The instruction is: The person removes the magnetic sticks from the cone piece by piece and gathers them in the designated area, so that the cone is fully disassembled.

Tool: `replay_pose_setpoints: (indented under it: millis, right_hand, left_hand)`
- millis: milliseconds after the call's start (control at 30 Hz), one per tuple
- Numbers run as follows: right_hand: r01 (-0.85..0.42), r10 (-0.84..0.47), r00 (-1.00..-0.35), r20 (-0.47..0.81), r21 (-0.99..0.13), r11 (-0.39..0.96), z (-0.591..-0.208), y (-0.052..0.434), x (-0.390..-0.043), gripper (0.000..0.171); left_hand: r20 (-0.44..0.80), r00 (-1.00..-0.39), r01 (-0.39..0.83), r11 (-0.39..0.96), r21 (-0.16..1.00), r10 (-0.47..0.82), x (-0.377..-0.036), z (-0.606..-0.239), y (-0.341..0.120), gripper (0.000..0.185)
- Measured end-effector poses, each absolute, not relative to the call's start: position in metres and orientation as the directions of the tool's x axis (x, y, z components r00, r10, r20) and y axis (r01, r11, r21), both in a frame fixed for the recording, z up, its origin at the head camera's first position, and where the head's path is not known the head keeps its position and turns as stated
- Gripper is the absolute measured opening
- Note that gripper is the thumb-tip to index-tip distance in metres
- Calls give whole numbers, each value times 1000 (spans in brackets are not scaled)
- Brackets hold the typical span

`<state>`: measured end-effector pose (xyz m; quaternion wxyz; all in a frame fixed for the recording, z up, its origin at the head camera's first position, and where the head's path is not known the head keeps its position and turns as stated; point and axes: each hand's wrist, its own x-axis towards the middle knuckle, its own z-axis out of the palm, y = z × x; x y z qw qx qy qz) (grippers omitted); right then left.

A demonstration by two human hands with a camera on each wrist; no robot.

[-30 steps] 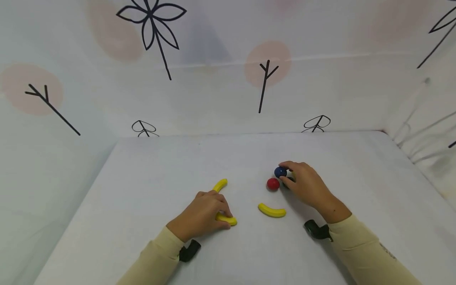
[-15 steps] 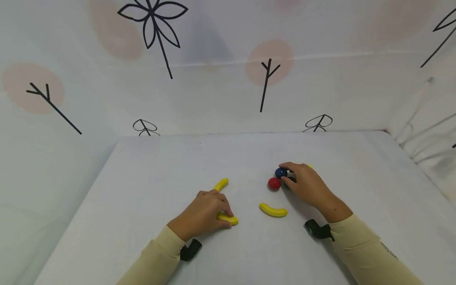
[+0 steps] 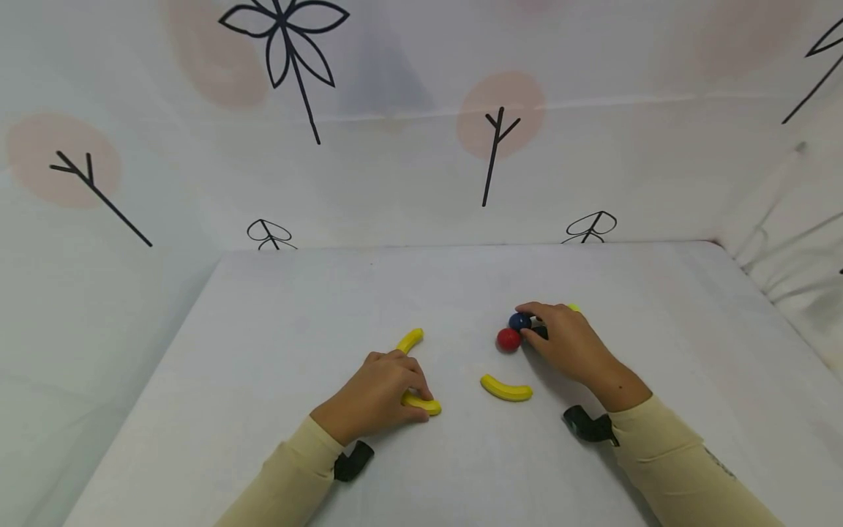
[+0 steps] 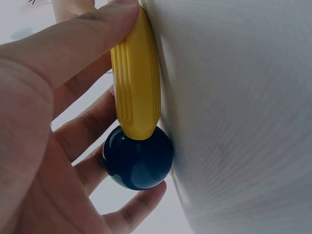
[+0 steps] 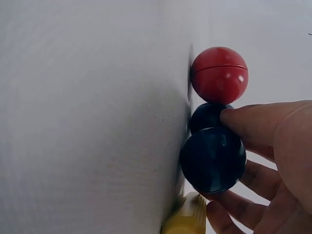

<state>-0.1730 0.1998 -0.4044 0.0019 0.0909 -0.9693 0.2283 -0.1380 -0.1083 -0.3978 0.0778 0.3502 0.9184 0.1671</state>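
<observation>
My left hand [image 3: 416, 395] rests on the white table [image 3: 296, 307]. Its thumb [image 4: 87, 34] presses a ribbed yellow curved piece [image 4: 135, 87], and its fingers curl round a dark blue ball [image 4: 139, 158] at that piece's end. My right hand [image 3: 535, 322] grips another dark blue ball [image 3: 519, 320] on the table, fingers round it [image 5: 213, 158]. A red ball [image 3: 508, 339] lies just left of it, with a further dark ball [image 5: 207, 117] between the two. The tip of a yellow piece [image 5: 187, 219] shows under the right hand.
A loose yellow banana-shaped piece [image 3: 506, 389] lies between my hands, nearer me. Another yellow piece [image 3: 410, 339] sticks out beyond my left fingers. White printed cloth walls [image 3: 421, 146] enclose the table at the back and both sides.
The right hand has brought the blue ball slightly lower, closer to the red ball. The left hand has stayed where it was.
</observation>
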Motion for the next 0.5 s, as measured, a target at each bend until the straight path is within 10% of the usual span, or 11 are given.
replay_pose_setpoints:
  millis: [500]
  right_hand:
    - [-226, -165, -972, 168, -471, 852, -388, 192, -164, 35]
  left_hand:
    - [19, -738, 643, 695, 323, 674, -137, -406, -103, 22]
